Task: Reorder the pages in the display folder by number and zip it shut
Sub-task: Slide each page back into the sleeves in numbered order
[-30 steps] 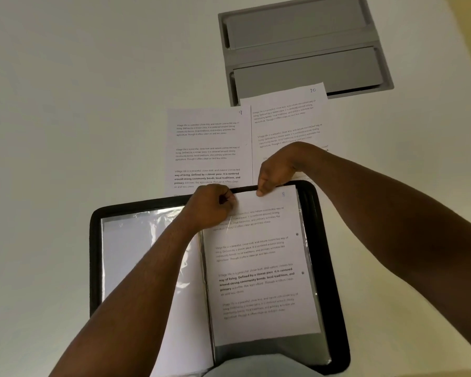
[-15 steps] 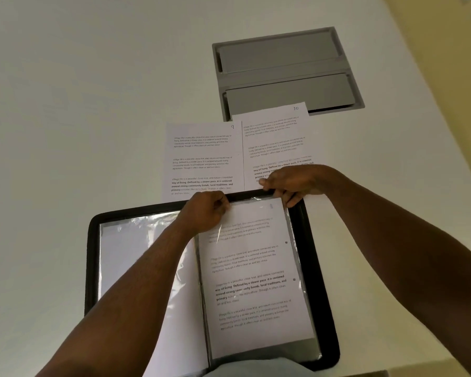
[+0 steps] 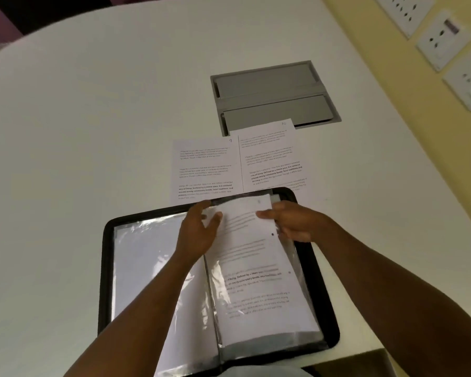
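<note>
The black zip display folder lies open on the white table, with clear sleeves on both sides. A printed page sits in the right-hand sleeve, and its top part bulges upward. My left hand holds the sleeve's top left corner between thumb and fingers. On the other side, my right hand pinches the page's upper right edge, thumb on top. Two loose pages lie just beyond the folder: page 9 on the left and page 10 on the right.
A grey recessed cable box is set into the table behind the loose pages. White wall sockets sit on the yellow wall at the right. The table's near right edge runs close to the folder's lower right corner.
My right hand has moved from the folder's top edge to the page's upper right edge. The page's top now bulges up. My left hand has loosened its grasp at the sleeve's top.
</note>
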Tool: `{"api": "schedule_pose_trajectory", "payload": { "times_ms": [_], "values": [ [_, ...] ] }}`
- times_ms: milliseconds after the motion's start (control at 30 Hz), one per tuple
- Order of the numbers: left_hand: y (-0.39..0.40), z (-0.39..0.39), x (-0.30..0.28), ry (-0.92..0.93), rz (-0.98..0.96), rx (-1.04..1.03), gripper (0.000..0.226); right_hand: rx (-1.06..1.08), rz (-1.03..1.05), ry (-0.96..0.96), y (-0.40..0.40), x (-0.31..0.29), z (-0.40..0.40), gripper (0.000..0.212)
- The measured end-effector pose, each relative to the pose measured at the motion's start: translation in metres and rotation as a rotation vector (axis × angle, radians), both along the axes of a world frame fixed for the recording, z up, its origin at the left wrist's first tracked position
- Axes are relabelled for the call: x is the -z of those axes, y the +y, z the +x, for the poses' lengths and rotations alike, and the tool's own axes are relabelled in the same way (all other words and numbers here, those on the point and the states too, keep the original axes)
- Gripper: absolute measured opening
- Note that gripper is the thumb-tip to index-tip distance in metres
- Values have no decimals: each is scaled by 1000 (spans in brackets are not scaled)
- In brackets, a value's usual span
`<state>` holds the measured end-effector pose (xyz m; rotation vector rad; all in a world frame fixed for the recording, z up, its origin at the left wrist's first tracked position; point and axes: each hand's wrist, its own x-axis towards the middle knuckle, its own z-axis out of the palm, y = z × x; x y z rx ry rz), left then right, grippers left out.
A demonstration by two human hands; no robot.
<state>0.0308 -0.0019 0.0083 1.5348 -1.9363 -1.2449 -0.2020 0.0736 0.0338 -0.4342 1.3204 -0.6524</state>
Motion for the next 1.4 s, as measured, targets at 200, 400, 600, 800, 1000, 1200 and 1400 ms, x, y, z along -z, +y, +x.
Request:
{"api": "schedule_pose_trajectory", "payload": {
  "times_ms": [200,400,600,800,1000,1200,1400],
  "values": [
    [24,50,-46,429,614,-106,53,161,-102,-202,-19,-36,87,37],
    [28,130,-68,581,810,43,66,218,-102,-182,-30,-29,190,35],
    [23,181,-46,394,701,-220,36,150,-123,-76,-25,-11,249,56],
    [2,218,-1,43,420,-383,19,-97,-300,620,6,10,269,46],
    [-4,231,17,-350,137,-259,23,-149,-241,1239,85,54,222,66],
    [16,194,19,-415,-291,-41,51,7,245,1535,142,67,210,80],
    [27,128,18,-318,-291,273,45,206,266,1442,166,80,216,86]
  ]
}}
